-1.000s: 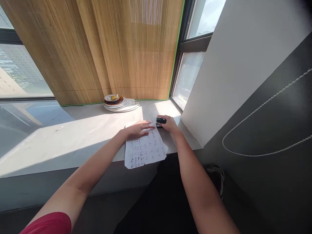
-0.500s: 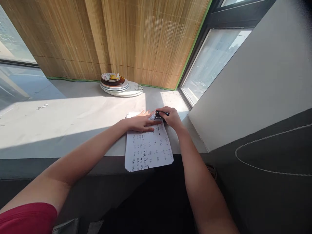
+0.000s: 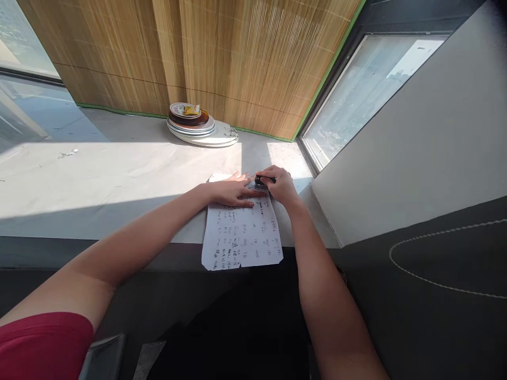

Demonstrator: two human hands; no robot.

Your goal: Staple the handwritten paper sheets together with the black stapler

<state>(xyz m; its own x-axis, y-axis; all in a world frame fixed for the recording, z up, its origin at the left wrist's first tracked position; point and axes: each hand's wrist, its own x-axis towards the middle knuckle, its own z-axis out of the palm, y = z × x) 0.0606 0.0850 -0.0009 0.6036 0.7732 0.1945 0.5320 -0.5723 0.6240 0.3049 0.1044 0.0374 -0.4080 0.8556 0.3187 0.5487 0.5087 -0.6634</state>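
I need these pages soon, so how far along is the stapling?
Done: the written paper lies squared on the ledge, its near edge hanging over. In hand: the left hand presses the sheet flat while the right hand grips the black stapler at the top right corner. Left: whether a staple is in cannot be seen; the stapler is not yet lifted away.

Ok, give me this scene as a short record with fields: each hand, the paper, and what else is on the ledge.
left hand: flat on the top of the paper, fingers spread
right hand: closed around a black stapler at the paper's top right corner
paper: written sheets, lower edge hanging over the ledge
behind: stack of plates by the bamboo blind
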